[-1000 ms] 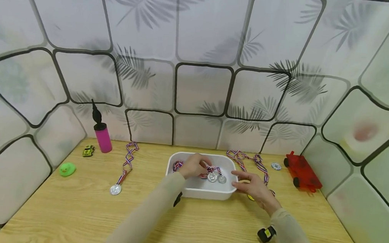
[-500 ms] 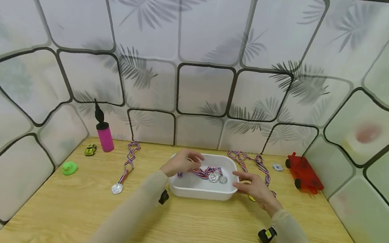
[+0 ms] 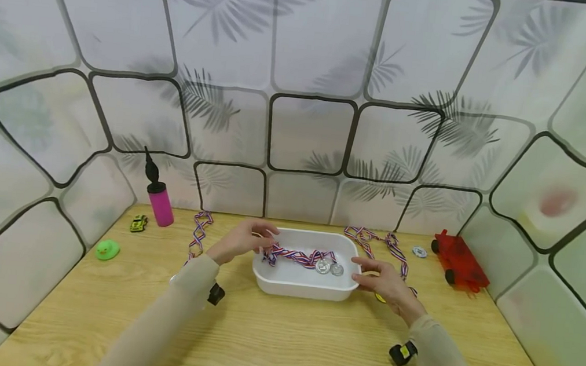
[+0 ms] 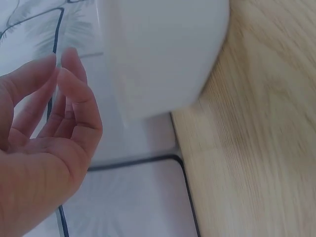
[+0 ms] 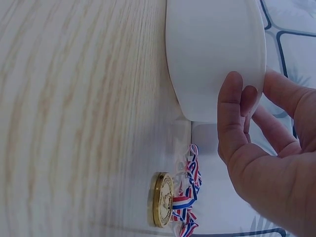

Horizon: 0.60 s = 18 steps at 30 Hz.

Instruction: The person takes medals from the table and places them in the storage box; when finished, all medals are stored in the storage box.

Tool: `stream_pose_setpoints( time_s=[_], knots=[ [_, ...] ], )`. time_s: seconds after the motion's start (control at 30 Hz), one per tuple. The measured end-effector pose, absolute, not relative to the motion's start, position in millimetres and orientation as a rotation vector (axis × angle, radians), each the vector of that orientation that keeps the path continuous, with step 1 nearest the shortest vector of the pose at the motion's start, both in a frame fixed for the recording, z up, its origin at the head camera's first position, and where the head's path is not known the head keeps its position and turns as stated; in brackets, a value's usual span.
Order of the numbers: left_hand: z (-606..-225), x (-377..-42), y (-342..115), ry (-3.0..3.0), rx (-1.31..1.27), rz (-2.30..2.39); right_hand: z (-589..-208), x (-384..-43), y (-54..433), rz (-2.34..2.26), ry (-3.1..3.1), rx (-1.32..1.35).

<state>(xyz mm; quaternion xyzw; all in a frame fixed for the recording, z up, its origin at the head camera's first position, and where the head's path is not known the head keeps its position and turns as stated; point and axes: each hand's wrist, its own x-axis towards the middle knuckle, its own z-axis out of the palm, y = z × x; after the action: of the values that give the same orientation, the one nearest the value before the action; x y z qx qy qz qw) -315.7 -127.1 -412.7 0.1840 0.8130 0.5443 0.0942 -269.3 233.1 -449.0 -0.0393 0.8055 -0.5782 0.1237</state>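
A white plastic tub [image 3: 304, 291] stands mid-table. Two silver medals [image 3: 323, 266] lie in its right half, their striped ribbon [image 3: 292, 255] stretching to the left end. At the left rim is my left hand [image 3: 246, 240], fingers loosely bent with nothing between them; in the left wrist view it is beside the tub's outer wall. My right hand [image 3: 384, 281] holds the tub's right end, fingertips [image 5: 232, 84] on the outer wall and another digit at the rim. Below that hand, a gold medal [image 5: 164, 200] with a striped ribbon [image 5: 185, 202] lies on the table.
Far left are a green rubber duck [image 3: 107, 250], a yellow toy car [image 3: 139, 223] and a pink hand pump [image 3: 161, 205]. A medal ribbon [image 3: 199, 230] lies left of the tub, partly behind my sleeve. At right are a round white token [image 3: 419, 251] and a red toy vehicle [image 3: 459, 261].
My left hand has moved left from above the tub's middle to its left rim, uncovering the ribbon inside. The right hand stays at the tub's right end.
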Motion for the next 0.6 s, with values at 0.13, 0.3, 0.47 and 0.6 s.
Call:
stream_pose_setpoints(
  time_s=[0.13,0.3,0.47,0.6],
  knots=[
    [-416,-317,-142,2.413,0.546,1.623,-449,-269,233,-1.684,2.348,-0.135],
    [-415,-313,-161,2.405,0.536,1.629,-448,-269,234,-1.681,2.342,-0.153],
    [-411,-309,-181,2.427,0.480,1.627,-448,-270,234,-1.692,2.333,-0.146],
    [-413,-307,-198,2.444,0.443,1.627,-448,-270,234,-1.684,2.334,-0.139]
  ],
)
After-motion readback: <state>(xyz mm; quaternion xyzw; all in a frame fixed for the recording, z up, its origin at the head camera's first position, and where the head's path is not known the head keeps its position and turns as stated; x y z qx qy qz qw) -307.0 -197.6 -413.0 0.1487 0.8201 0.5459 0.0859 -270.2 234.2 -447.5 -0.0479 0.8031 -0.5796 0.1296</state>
